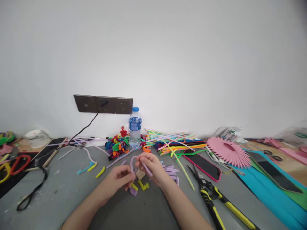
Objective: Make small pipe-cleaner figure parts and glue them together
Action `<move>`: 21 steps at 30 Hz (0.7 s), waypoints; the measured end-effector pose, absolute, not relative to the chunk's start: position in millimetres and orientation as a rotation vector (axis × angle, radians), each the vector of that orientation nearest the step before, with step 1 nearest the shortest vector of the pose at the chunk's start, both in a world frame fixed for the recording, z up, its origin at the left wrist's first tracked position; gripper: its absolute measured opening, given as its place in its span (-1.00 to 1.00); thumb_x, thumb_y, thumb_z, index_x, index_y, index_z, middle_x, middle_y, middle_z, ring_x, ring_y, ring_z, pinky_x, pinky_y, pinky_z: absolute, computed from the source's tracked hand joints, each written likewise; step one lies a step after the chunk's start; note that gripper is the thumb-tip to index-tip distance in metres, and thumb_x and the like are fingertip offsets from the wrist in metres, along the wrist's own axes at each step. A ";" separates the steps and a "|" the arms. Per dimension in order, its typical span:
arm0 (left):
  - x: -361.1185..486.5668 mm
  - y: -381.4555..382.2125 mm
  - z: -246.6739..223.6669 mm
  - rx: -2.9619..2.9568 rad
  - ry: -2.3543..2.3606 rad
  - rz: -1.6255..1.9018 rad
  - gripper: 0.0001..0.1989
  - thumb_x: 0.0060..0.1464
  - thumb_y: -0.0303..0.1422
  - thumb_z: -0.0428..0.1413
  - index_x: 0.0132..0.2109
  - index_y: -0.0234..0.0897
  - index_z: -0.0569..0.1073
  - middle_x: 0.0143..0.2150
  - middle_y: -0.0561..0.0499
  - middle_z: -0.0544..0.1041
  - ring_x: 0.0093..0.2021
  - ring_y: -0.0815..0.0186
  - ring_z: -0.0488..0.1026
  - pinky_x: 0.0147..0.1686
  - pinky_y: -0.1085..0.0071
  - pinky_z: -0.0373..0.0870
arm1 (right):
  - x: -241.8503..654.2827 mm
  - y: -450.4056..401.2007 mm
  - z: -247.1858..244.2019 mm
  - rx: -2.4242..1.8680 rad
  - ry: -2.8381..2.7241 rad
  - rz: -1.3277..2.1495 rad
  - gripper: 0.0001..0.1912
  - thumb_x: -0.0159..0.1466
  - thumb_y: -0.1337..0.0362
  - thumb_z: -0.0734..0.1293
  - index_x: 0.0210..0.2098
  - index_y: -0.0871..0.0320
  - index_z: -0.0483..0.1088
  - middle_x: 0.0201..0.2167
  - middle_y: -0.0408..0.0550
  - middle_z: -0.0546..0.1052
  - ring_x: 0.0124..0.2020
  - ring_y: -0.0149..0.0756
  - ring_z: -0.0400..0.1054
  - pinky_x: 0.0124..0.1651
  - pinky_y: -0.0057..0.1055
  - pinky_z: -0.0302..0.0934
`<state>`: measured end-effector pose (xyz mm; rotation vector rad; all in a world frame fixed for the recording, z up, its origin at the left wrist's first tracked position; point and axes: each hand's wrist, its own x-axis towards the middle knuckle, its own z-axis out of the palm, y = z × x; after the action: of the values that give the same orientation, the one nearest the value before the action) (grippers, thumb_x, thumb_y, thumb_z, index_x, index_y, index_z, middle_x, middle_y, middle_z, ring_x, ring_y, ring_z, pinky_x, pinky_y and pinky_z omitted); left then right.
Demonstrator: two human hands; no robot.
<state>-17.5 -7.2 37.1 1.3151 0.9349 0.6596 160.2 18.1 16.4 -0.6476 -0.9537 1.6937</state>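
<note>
A lilac stem (131,163), fuzzy and bent into an arch, is held up in front of the bottle (135,127), between two hands. The left hand (121,177) pinches one end, its thumb against its fingers; the right hand (151,166) has its fingers closed on the other stretch, hiding part of it, and an end shows below the grip. Beneath the hands, on the bottle's near side, lie yellow pieces (144,185) and a tan piece (140,174), partly covered, its shape hard to make out. Cut lilac pieces (171,170) lie to the bottle's near right, some hidden behind the right hand.

Just left of the bottle, colourful fuzzy figures (117,147) crowd together so that single ones cannot be told apart. Right of it lies a heap of stems (182,143), many overlapping. Farther right and nearer than the bottle, a phone (203,165) lies beside shears (209,191) whose handles run off the bottom edge. On the bottle's far left, the scissors (21,164) are cut off by the picture's side, and a white tub (37,139) is blurred. The bottle's label print is too small to read.
</note>
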 end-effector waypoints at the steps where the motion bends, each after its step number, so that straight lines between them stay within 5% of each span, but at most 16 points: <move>1: -17.3 -8.5 37.8 1.289 0.917 0.658 -0.59 0.02 -0.02 0.20 -0.41 -0.32 0.38 -0.52 0.11 0.38 -0.53 0.44 0.28 -0.49 0.49 0.18 | 161.0 17.1 16.7 -0.652 -0.974 1.701 -0.68 0.06 0.11 0.52 -0.30 0.19 0.53 -0.54 -0.12 0.57 -0.64 -0.55 0.22 -0.56 -0.60 0.05; 5: -17.9 -11.0 38.8 1.181 0.877 0.637 -0.59 -0.01 -0.04 0.24 -0.39 -0.33 0.40 -0.50 0.06 0.44 -0.50 0.41 0.34 -0.45 0.48 0.28 | 160.8 14.7 22.1 -0.702 -1.025 1.683 -0.48 0.08 0.18 0.52 0.01 0.11 0.40 -0.49 -0.17 0.60 -0.71 -0.59 0.17 -0.63 -0.64 0.04; 12: -16.1 -13.2 36.0 1.217 0.889 0.550 -0.61 0.02 -0.06 0.23 -0.24 -0.35 0.48 -0.46 0.02 0.49 -0.44 0.35 0.43 -0.49 0.48 0.33 | 156.8 12.4 21.5 -0.829 -0.997 1.685 -0.66 0.00 0.13 0.54 -0.40 0.22 0.42 -0.55 -0.14 0.58 -0.72 -0.56 0.28 -0.70 -0.65 0.07; 21: -14.0 -14.8 39.9 1.137 0.871 0.549 -0.59 -0.03 -0.08 0.28 -0.21 -0.36 0.48 -0.36 -0.03 0.53 -0.38 0.34 0.47 -0.38 0.46 0.38 | 156.2 10.0 21.6 -0.740 -0.932 1.757 -0.62 0.00 0.08 0.54 -0.45 0.19 0.37 -0.73 -0.28 0.44 -0.77 -0.57 0.25 -0.72 -0.69 0.08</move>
<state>-14.0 -14.8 39.9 1.1373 0.8706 0.5485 156.2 10.0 21.6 -0.7396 -0.9320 1.7566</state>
